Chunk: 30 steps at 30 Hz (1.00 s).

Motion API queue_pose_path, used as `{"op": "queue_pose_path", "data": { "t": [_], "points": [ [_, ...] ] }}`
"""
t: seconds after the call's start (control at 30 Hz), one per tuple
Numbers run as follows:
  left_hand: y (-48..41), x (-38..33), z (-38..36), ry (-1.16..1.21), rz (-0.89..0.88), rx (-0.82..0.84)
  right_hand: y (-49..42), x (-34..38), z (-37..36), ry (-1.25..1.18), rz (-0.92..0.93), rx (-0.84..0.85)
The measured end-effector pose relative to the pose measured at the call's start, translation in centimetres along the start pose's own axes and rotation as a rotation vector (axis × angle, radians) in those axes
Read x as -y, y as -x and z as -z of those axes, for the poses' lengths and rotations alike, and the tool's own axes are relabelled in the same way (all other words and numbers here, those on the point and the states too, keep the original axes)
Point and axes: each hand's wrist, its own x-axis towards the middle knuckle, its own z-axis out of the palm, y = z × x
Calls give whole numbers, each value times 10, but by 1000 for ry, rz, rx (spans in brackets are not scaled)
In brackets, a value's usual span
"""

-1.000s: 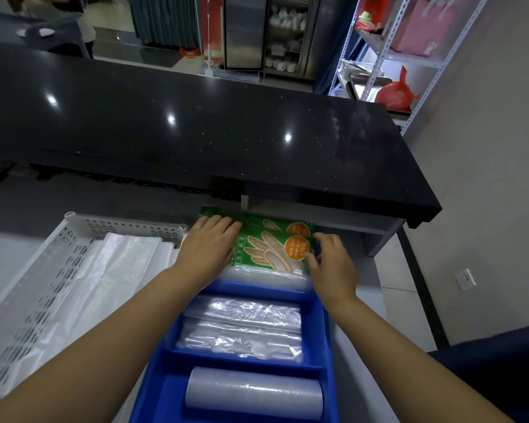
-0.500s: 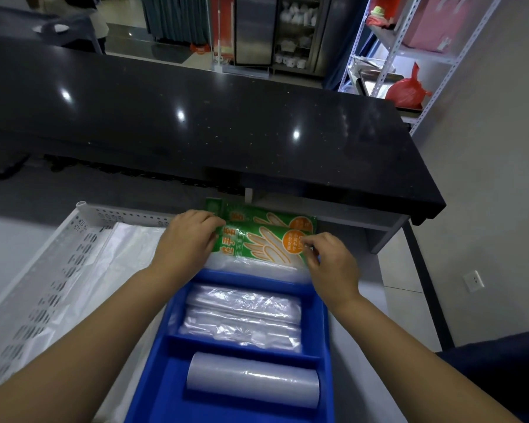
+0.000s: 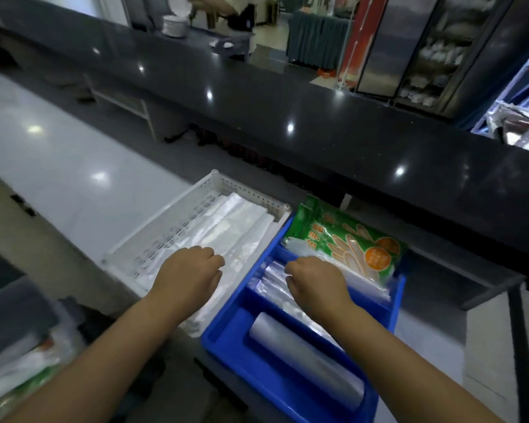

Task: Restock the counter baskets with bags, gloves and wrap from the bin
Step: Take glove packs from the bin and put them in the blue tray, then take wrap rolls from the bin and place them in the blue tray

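Observation:
Green glove packs (image 3: 345, 239) lie in the far compartment of the blue basket (image 3: 226, 334). Clear folded bags (image 3: 272, 285) fill its middle compartment, and a roll of wrap (image 3: 306, 351) lies in the near one. Beside it on the left, a white perforated basket (image 3: 165, 227) holds flat white plastic bags (image 3: 226, 227). My left hand (image 3: 190, 274) hovers over the white basket's near right corner, fingers curled, holding nothing. Over the clear bags hangs my right hand (image 3: 315, 282), also curled with nothing in it. Neither hand touches the glove packs.
A raised black countertop (image 3: 318, 117) runs across behind the baskets. At the lower left a bin (image 3: 19, 370) shows more plastic and green packs, blurred. The white work surface (image 3: 58, 166) stretches to the left. Shelving and a glass cabinet stand at the far right.
Both hands have let go of the green glove packs and drawn back toward me. The view has swung to the left, bringing the bin at the lower left into sight.

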Motion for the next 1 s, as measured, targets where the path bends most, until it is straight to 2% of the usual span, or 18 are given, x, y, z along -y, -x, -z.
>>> {"op": "queue_pose_path", "data": {
  "t": [0.17,0.3,0.53,0.73,1.0],
  "points": [
    [67,41,15,-50,131,-8,-13,58,5,0,107,31],
    [132,81,25,-4,229,-57,-24,124,6,-7,160,-10],
    [277,170,45,-18,502,-8,-34,290,-14,-92,280,34],
    [410,256,37,49,821,47,-37,428,-52,-115,377,136],
    [503,312,31,126,1047,70,-51,509,-107,-155,464,272]
  ]
}}
